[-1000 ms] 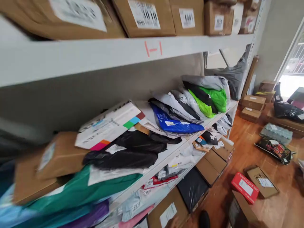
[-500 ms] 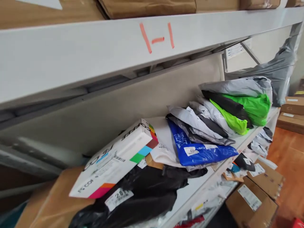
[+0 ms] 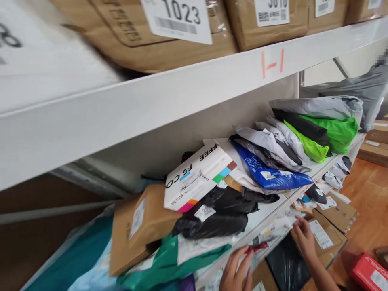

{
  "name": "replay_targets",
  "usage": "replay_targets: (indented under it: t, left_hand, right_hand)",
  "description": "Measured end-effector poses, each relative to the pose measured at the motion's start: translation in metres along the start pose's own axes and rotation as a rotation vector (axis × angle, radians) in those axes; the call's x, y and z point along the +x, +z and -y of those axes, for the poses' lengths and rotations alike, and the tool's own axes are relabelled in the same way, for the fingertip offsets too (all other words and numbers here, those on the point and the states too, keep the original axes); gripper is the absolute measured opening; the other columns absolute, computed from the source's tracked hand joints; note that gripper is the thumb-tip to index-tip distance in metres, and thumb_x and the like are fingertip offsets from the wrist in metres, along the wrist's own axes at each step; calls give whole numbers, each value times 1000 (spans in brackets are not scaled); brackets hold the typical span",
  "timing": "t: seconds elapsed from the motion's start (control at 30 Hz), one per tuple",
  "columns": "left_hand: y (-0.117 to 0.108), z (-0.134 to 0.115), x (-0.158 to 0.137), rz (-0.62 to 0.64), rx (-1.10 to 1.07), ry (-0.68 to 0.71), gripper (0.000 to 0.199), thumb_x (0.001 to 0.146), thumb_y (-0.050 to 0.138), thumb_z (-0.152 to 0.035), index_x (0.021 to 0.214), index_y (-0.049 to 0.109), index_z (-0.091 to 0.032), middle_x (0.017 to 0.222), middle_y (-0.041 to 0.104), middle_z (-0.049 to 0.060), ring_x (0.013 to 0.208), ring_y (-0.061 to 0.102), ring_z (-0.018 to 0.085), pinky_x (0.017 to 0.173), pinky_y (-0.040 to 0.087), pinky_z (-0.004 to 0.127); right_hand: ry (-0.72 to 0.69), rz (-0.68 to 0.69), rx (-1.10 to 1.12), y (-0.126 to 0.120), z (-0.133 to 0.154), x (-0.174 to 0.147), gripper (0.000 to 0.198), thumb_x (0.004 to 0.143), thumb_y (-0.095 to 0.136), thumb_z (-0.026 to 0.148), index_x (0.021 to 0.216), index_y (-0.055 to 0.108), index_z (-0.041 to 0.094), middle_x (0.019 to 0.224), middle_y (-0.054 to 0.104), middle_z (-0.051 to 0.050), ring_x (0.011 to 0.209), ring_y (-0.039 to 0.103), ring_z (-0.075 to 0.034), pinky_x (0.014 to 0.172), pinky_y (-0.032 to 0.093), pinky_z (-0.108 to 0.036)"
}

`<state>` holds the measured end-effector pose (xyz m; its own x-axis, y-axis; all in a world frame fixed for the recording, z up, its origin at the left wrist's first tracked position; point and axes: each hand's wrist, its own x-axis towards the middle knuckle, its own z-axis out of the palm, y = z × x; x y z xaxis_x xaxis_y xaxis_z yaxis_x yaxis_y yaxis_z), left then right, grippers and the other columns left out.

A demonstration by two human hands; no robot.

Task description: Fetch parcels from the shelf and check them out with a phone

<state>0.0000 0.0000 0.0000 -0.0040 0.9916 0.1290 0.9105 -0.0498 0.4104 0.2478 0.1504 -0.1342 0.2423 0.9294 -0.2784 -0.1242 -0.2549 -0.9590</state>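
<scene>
A: How should the 2 hands work here?
B: Nearest, the left hand (image 3: 235,271) is by the front edge of the middle shelf (image 3: 253,235), fingers slightly parted beside the red packet (image 3: 260,246). I can't tell whether it holds anything. I'd have it low and light, clear of that hard edge, since plastic film probably slips.
A: And the right hand (image 3: 303,234)?
B: It's farther along, fingers bent and spread at the pale packets (image 3: 279,225); its hold is unclear too. Pinching a firm edge would likely beat tugging loose film.
A: How do the packets look?
B: The red packet shows as a narrow, glossy strip, partly covered. The pale packets look whitish and crinkled, with 1 yellow patch, below the middle shelf's front edge. Lower down lies a smooth black package (image 3: 286,260); past it, a cardboard box (image 3: 335,238) bears 1 white label.
</scene>
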Motion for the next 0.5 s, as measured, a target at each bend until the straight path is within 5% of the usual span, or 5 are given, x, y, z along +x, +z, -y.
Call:
replay_targets:
  t: [0.07, 0.17, 0.33, 0.5]
  left_hand:
    - [-28, -21, 15, -247, 67, 307, 47, 96, 53, -10, 139, 62, -24, 134, 66, 14, 125, 61, 25, 106, 55, 40]
    - [-66, -47, 41, -640, 142, 401, 32, 95, 52, -5, 122, 66, -16, 120, 65, 15, 118, 61, 24, 101, 53, 36]
    - [-99, -54, 61, -951, 412, 220, 24, 88, 69, -7, 111, 66, -15, 119, 61, 18, 112, 58, 30, 95, 48, 43]
    - [-108, -40, 75, -894, 589, -62, 32, 93, 67, -30, 118, 68, -11, 136, 48, 31, 120, 50, 47, 93, 45, 62]
  right_hand:
    - [-234, 82, 48, 14, 44, -4, 52, 78, 71, 62, 109, 66, 20, 82, 66, -3, 78, 62, -22, 74, 53, -36]
    - [-494, 210, 52, 31, 106, -13, 32, 89, 68, 47, 109, 66, 22, 80, 64, -1, 73, 61, -18, 69, 52, -31]
    - [-895, 401, -18, 61, 177, -37, 16, 94, 62, 22, 109, 67, 25, 79, 66, -1, 70, 63, -16, 66, 54, -28]
    - [-1225, 691, 21, 122, 218, -56, 18, 92, 60, 12, 103, 67, 24, 92, 72, -5, 84, 69, -17, 75, 58, -29]
